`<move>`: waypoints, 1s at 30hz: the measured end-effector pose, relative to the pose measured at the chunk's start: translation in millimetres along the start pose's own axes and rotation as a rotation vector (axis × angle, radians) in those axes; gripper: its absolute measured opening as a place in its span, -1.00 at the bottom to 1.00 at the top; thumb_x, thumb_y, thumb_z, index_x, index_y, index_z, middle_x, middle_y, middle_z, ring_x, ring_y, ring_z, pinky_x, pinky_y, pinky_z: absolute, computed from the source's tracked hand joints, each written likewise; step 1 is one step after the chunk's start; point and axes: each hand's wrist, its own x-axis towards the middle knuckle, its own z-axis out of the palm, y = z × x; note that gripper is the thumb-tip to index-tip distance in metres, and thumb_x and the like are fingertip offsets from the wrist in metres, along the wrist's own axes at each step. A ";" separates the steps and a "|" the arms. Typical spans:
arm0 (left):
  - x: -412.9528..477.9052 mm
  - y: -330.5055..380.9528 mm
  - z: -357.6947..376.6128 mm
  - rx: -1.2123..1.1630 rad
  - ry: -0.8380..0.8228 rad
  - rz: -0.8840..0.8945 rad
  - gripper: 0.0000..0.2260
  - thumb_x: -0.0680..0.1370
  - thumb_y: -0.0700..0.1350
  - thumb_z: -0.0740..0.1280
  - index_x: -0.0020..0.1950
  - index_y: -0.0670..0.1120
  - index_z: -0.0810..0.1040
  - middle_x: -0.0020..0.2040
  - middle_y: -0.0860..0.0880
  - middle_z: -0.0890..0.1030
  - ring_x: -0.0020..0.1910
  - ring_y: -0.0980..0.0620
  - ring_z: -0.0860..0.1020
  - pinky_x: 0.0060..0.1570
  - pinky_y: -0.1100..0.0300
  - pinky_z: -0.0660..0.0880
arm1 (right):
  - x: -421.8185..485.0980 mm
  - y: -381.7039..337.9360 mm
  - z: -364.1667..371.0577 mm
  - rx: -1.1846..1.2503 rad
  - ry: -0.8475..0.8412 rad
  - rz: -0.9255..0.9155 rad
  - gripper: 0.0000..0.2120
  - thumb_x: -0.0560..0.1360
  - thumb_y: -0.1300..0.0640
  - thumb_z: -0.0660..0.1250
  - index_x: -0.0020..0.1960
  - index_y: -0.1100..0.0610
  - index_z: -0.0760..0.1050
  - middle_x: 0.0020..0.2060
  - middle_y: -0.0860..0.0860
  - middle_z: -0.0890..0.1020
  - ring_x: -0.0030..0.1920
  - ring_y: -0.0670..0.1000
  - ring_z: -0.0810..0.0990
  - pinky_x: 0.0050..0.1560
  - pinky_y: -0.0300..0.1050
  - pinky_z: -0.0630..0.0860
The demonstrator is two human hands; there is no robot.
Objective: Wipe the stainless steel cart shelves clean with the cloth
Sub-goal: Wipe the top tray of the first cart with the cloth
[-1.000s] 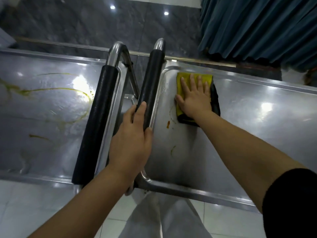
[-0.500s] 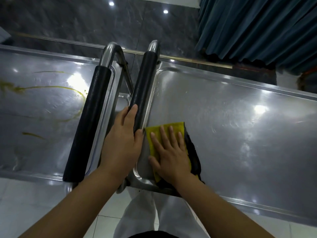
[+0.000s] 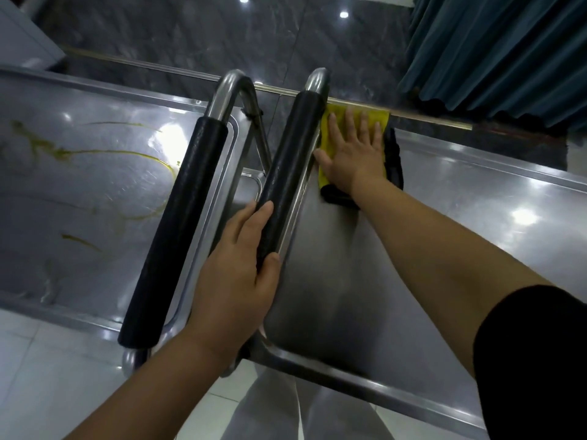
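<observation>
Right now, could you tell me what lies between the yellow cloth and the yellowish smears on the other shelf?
Head view: the left black handle and the right black handle, which the left hand grips, lie between cloth and smears.

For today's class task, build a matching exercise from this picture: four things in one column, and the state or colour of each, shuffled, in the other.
Column 1
1. left hand
2. right hand
3. cloth
4. left shelf

Column 2
A. marked with yellowish streaks
B. grips the black padded handle
C. yellow on top, dark underneath
D. pressed flat on the cloth, fingers spread

Pairs: 1-B, 2-D, 3-C, 4-A
</observation>
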 end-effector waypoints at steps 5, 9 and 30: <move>-0.5 -3.1 -0.8 -0.138 0.040 -0.030 -0.47 0.46 -0.10 0.30 0.42 0.08 0.31 0.38 0.09 0.38 0.34 0.26 0.34 0.23 0.34 0.38 | -60.7 -27.1 14.8 0.015 -0.003 -0.129 -0.32 0.56 -0.31 -0.19 0.55 -0.01 -0.26 0.55 0.01 -0.20 0.53 0.07 -0.28 0.49 0.17 -0.27; -1.7 -3.1 -2.2 -0.199 0.030 -0.038 -0.48 0.44 -0.10 0.33 0.40 0.04 0.35 0.35 0.06 0.41 0.33 0.27 0.35 0.23 0.48 0.29 | -139.8 -49.8 33.5 0.037 -0.016 -0.263 -0.33 0.55 -0.28 -0.24 0.55 0.02 -0.20 0.56 0.03 -0.13 0.53 0.08 -0.25 0.49 0.18 -0.22; -0.5 -4.8 -0.2 -0.291 0.013 -0.079 -0.50 0.44 -0.12 0.33 0.38 0.07 0.37 0.32 0.12 0.42 0.31 0.25 0.38 0.27 0.36 0.34 | -17.4 -17.4 3.6 0.055 0.006 -0.078 -0.41 0.61 -0.14 -0.11 0.56 0.00 -0.22 0.55 0.03 -0.18 0.53 0.10 -0.25 0.49 0.12 -0.27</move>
